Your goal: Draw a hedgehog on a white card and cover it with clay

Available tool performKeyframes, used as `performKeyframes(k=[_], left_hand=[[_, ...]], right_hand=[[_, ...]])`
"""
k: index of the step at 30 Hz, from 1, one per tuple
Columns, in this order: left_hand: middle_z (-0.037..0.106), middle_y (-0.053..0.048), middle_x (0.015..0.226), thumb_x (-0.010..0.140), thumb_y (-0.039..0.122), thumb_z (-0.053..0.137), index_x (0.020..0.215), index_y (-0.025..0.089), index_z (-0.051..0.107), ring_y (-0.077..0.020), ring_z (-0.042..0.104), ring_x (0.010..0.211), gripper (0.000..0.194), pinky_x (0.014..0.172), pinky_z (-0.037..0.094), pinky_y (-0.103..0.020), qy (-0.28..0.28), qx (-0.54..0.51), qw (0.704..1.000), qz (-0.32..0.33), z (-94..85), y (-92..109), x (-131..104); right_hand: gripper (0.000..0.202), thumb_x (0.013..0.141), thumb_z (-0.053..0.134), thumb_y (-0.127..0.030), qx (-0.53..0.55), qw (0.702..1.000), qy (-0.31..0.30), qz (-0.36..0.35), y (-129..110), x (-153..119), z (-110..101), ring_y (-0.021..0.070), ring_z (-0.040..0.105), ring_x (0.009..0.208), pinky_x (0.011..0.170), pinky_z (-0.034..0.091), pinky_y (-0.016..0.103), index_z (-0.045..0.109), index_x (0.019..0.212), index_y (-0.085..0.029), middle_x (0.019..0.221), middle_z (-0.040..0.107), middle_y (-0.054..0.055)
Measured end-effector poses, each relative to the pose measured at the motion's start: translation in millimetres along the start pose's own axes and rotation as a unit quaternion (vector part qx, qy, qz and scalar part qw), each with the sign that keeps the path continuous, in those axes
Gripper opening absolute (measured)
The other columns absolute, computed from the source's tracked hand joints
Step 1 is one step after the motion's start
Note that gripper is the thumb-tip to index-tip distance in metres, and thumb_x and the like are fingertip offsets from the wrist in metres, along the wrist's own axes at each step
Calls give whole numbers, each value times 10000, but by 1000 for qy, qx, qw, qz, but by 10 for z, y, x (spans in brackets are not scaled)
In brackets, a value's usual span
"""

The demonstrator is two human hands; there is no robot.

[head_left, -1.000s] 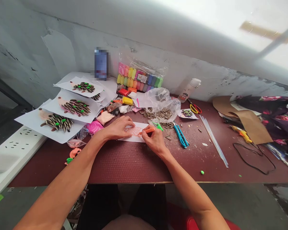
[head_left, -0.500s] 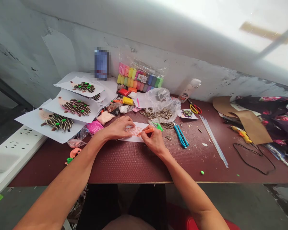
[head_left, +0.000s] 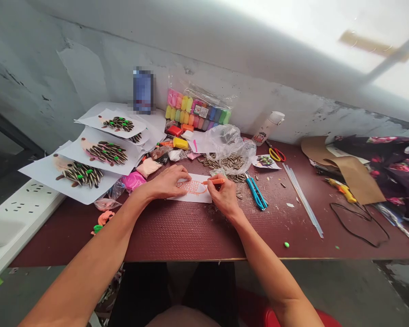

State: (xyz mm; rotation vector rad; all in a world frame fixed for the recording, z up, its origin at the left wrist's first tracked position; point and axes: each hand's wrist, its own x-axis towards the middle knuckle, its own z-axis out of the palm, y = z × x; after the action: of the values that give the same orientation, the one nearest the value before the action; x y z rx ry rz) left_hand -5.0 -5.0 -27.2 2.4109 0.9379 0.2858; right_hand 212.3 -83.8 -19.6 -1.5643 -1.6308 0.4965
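Observation:
A small white sheet of paper (head_left: 192,198) lies on the tabletop in front of me, bearing an orange outline drawing (head_left: 190,186) filled with scale-like marks. My left hand (head_left: 168,182) lies on the sheet's left part with its fingers stretched over the paper, partly covering the drawing. In my right hand (head_left: 226,196) an orange marker (head_left: 218,181) is pinched, its tip near the right end of the drawing. Just beyond the sheet is a heap of striped sunflower seeds (head_left: 230,162), partly under a clear plastic bag (head_left: 226,141).
Stacked papers with seed hedgehogs (head_left: 78,172) stand at left, beside a white power strip (head_left: 23,204). Coloured clay packs (head_left: 197,113) lean on the wall. At right are a blue utility knife (head_left: 256,193), scissors (head_left: 277,154), glue sticks (head_left: 303,200), a bottle (head_left: 268,129) and a glue gun (head_left: 342,190).
My right hand has moved slightly right with the marker, showing more of the drawing's right end, with a rounded outline there. The left hand stays in place on the paper.

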Motion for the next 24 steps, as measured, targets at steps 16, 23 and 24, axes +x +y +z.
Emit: performKeyframes(k=[16, 23, 24], left_hand=[[624, -68, 1215, 743, 325, 627, 1127, 235, 711, -282, 557, 1162, 403, 1039, 436, -388, 1, 3, 1000, -1, 2, 6, -5], [629, -69, 1206, 737, 320, 620, 1119, 233, 712, -289, 558, 1156, 403, 1029, 443, -395, 6, -1, 1000, -4, 7, 16, -13], [629, -68, 1205, 735, 320, 620, 1119, 235, 712, -290, 559, 1156, 403, 1029, 444, -395, 7, -2, 1000, -4, 8, 16, -13]], right_hand=[[228, 842, 515, -349, -1, 1000, -7, -5, -5, -7, 29, 149, 580, 581, 610, 447, 261, 639, 716, -206, 694, 694, 27], [211, 850, 524, -324, 2, 1000, -17, -8, -14, -18, 25, 148, 586, 591, 609, 441, 261, 640, 717, -209, 747, 730, 34], [212, 849, 525, -324, 1, 1000, -15, -8, -14, -17, 25, 148, 586, 587, 607, 441, 260, 641, 715, -208, 734, 723, 31]])
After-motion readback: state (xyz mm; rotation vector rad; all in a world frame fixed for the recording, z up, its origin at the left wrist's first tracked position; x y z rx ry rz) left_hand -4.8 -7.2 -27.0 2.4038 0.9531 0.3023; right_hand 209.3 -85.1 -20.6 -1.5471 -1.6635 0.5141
